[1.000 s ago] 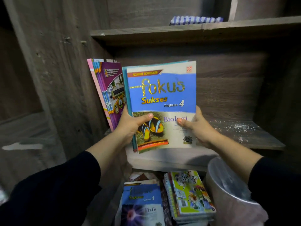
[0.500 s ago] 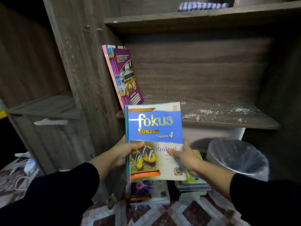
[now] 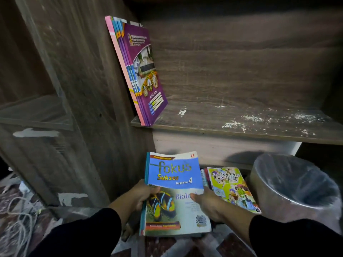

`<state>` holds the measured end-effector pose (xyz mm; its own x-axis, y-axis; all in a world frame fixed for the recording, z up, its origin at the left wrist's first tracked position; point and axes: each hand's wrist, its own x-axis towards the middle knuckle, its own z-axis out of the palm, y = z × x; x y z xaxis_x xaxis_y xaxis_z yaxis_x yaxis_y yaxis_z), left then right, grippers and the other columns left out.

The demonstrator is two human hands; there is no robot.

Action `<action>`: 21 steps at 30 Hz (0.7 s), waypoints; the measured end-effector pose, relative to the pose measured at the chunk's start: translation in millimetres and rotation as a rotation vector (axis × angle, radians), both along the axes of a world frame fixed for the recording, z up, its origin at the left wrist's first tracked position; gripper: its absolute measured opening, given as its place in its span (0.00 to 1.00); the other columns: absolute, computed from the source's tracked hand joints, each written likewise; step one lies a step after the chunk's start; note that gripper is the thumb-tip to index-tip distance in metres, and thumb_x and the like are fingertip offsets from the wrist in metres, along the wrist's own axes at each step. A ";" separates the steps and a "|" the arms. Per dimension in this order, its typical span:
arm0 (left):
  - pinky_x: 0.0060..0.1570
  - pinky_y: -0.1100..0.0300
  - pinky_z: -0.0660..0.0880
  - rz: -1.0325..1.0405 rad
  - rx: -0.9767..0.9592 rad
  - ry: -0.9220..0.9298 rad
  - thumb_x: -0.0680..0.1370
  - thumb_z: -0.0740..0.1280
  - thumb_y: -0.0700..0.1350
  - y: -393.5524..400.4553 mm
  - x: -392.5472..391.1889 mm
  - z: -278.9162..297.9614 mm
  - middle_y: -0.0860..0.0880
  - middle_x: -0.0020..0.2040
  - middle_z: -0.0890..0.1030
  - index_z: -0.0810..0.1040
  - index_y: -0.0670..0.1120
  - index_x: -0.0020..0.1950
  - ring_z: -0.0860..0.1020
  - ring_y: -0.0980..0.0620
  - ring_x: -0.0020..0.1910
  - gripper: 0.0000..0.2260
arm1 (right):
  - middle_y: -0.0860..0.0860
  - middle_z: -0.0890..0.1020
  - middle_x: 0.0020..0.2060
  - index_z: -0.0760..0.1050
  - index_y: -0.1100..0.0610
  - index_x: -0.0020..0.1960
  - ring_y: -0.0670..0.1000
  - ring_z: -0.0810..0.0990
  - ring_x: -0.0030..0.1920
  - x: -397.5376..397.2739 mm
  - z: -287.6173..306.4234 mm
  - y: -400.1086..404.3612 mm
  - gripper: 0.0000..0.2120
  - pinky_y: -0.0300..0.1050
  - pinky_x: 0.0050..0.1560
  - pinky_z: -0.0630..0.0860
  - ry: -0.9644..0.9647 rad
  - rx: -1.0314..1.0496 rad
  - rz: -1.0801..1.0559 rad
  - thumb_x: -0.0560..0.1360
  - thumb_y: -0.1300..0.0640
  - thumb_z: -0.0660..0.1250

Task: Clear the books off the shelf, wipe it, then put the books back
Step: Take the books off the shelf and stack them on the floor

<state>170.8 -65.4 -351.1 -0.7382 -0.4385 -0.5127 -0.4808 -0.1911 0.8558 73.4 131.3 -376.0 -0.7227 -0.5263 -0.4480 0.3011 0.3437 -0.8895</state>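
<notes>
Both hands hold a "fokus Sukses Tingkatan 4" Biologi book (image 3: 174, 193) low, below the shelf.
Left hand (image 3: 143, 193) grips its left edge, thumb on the clownfish cover; right hand (image 3: 206, 203) pinches the right edge. Purple "Buku Nota" notebooks (image 3: 138, 71) lean at the left end of the dusty shelf (image 3: 241, 125). A colourful cartoon book (image 3: 232, 188) lies beside a lined bin (image 3: 295, 186).

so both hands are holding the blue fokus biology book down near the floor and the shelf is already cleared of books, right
Not quite. The head view shows both the left hand and right hand holding the Fokus book low, but the shelf still holds purple notebooks leaning at its left end.
</notes>
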 end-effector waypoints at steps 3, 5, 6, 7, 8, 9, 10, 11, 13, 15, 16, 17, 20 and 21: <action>0.49 0.48 0.78 0.036 -0.072 -0.015 0.76 0.63 0.28 -13.6 -21.5 -16.2 0.37 0.52 0.81 0.75 0.38 0.60 0.80 0.42 0.46 0.14 | 0.58 0.78 0.60 0.71 0.65 0.66 0.56 0.77 0.54 -16.2 -12.8 -18.8 0.17 0.44 0.52 0.73 0.019 0.073 -0.040 0.78 0.65 0.62; 0.44 0.52 0.76 0.037 -0.109 -0.043 0.74 0.61 0.25 -19.8 -31.3 -21.9 0.37 0.51 0.81 0.76 0.38 0.59 0.78 0.42 0.44 0.18 | 0.59 0.80 0.56 0.70 0.65 0.68 0.55 0.77 0.49 -24.1 -14.0 -26.6 0.18 0.39 0.48 0.72 0.021 0.114 -0.060 0.78 0.66 0.62; 0.43 0.54 0.75 0.037 -0.121 -0.060 0.73 0.59 0.24 -23.3 -36.0 -26.3 0.37 0.50 0.81 0.76 0.38 0.60 0.78 0.43 0.44 0.19 | 0.58 0.81 0.49 0.69 0.66 0.68 0.54 0.76 0.43 -28.8 -14.0 -30.0 0.18 0.33 0.40 0.72 0.028 0.140 -0.064 0.79 0.66 0.61; 0.42 0.55 0.75 0.035 -0.117 -0.074 0.72 0.58 0.23 -26.7 -40.5 -32.0 0.36 0.50 0.80 0.76 0.37 0.60 0.77 0.42 0.45 0.21 | 0.56 0.79 0.40 0.68 0.65 0.68 0.51 0.73 0.36 -34.3 -16.7 -33.6 0.18 0.30 0.30 0.70 0.029 0.151 -0.072 0.79 0.66 0.61; 0.41 0.56 0.75 0.037 -0.102 -0.089 0.71 0.57 0.23 -29.3 -44.5 -37.5 0.36 0.50 0.80 0.76 0.37 0.61 0.77 0.42 0.46 0.22 | 0.53 0.75 0.35 0.67 0.64 0.69 0.49 0.69 0.31 -39.2 -17.3 -36.5 0.19 0.31 0.23 0.66 0.023 0.179 -0.082 0.79 0.65 0.61; 0.40 0.56 0.75 0.042 -0.085 -0.098 0.71 0.56 0.22 -31.4 -48.1 -44.9 0.36 0.50 0.80 0.76 0.37 0.61 0.77 0.42 0.46 0.22 | 0.52 0.74 0.34 0.66 0.63 0.70 0.48 0.68 0.30 -43.2 -20.9 -40.0 0.19 0.34 0.22 0.65 0.019 0.211 -0.094 0.79 0.64 0.61; 0.39 0.56 0.75 0.044 -0.077 -0.108 0.71 0.55 0.22 -31.9 -49.9 -49.6 0.36 0.49 0.80 0.75 0.37 0.61 0.77 0.42 0.45 0.22 | 0.53 0.76 0.38 0.66 0.63 0.70 0.49 0.69 0.32 -46.5 -23.9 -42.7 0.20 0.36 0.26 0.66 0.019 0.250 -0.097 0.79 0.63 0.61; 0.39 0.56 0.75 0.049 -0.066 -0.111 0.72 0.54 0.22 -31.3 -51.3 -53.8 0.38 0.47 0.80 0.75 0.38 0.60 0.77 0.42 0.44 0.22 | 0.55 0.78 0.45 0.66 0.64 0.69 0.50 0.72 0.36 -49.4 -30.7 -45.5 0.19 0.39 0.32 0.68 0.019 0.274 -0.098 0.79 0.63 0.62; 0.41 0.54 0.75 0.070 -0.038 -0.115 0.72 0.53 0.22 -30.9 -53.7 -62.2 0.40 0.44 0.79 0.73 0.42 0.58 0.77 0.42 0.45 0.23 | 0.59 0.78 0.55 0.66 0.65 0.69 0.53 0.74 0.42 -48.5 -39.3 -49.3 0.19 0.42 0.40 0.68 0.010 0.330 -0.085 0.79 0.62 0.62; 0.43 0.51 0.76 0.074 -0.029 -0.108 0.73 0.52 0.22 -30.4 -55.3 -69.3 0.39 0.48 0.80 0.72 0.44 0.62 0.77 0.40 0.47 0.25 | 0.58 0.77 0.54 0.66 0.65 0.68 0.53 0.73 0.43 -45.4 -45.3 -50.0 0.19 0.43 0.40 0.67 0.015 0.375 -0.068 0.79 0.61 0.62; 0.45 0.49 0.77 0.072 -0.031 -0.112 0.73 0.53 0.22 -30.1 -55.6 -72.3 0.37 0.52 0.80 0.71 0.44 0.65 0.78 0.39 0.50 0.26 | 0.57 0.77 0.51 0.66 0.64 0.68 0.53 0.73 0.42 -44.0 -46.8 -49.1 0.18 0.43 0.40 0.67 0.022 0.394 -0.056 0.79 0.61 0.61; 0.49 0.46 0.77 0.070 -0.037 -0.121 0.72 0.54 0.22 -29.8 -55.2 -76.6 0.36 0.55 0.80 0.70 0.44 0.67 0.78 0.38 0.53 0.28 | 0.55 0.76 0.49 0.66 0.64 0.68 0.51 0.73 0.40 -44.6 -49.8 -47.8 0.17 0.43 0.38 0.67 0.021 0.391 -0.059 0.80 0.62 0.60; 0.47 0.48 0.79 0.046 -0.041 -0.134 0.73 0.55 0.23 -26.9 -51.9 -81.1 0.40 0.52 0.81 0.72 0.47 0.65 0.79 0.41 0.49 0.27 | 0.53 0.71 0.44 0.70 0.64 0.64 0.49 0.69 0.37 -45.2 -47.3 -44.4 0.14 0.42 0.42 0.68 0.094 0.454 -0.028 0.80 0.65 0.58; 0.43 0.52 0.78 0.023 -0.041 -0.141 0.74 0.55 0.24 -25.1 -51.2 -80.3 0.42 0.51 0.81 0.73 0.48 0.62 0.79 0.44 0.46 0.26 | 0.54 0.71 0.44 0.72 0.63 0.58 0.51 0.70 0.41 -47.2 -45.1 -45.4 0.10 0.44 0.46 0.68 0.129 0.484 -0.013 0.79 0.66 0.57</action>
<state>119.6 -90.5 -431.4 -0.6496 -0.4773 -0.5918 -0.5923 -0.1704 0.7875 26.2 85.9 -421.1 -0.7933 -0.2713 -0.5451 0.2060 0.7229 -0.6595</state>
